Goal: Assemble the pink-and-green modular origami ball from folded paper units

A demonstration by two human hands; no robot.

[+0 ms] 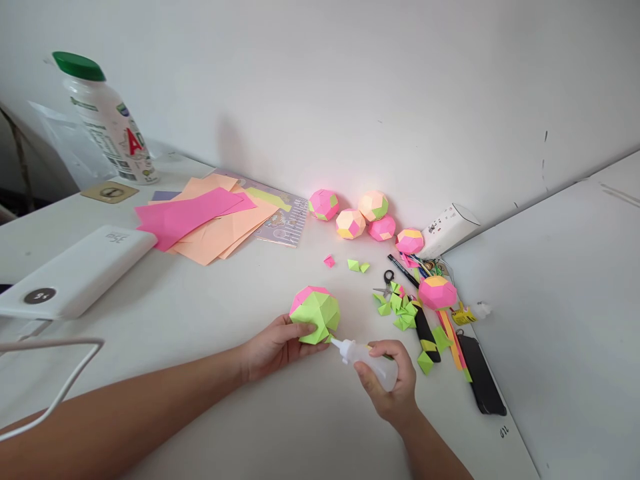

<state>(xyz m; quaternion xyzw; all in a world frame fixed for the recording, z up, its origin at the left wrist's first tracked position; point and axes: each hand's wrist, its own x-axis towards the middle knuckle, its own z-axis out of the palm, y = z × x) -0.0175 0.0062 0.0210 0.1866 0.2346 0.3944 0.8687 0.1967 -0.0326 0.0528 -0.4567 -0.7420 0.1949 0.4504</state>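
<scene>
My left hand (274, 345) grips a folded paper ball (315, 312) of green and pink facets, held just above the white table (200, 313). My right hand (393, 387) is closed round a small clear glue bottle (367, 359). Its nozzle points left and touches the underside of the ball. A heap of small green folded pieces (400, 312) lies just right of the ball, with small scissors (387, 280) beside it.
Several finished paper balls (353, 223) sit by the wall, another (437, 292) lies on pens and paper strips. Pink and orange sheets (210, 220) lie at the back left. A white power bank (75, 270) with cable and a green-capped bottle (107, 123) stand left.
</scene>
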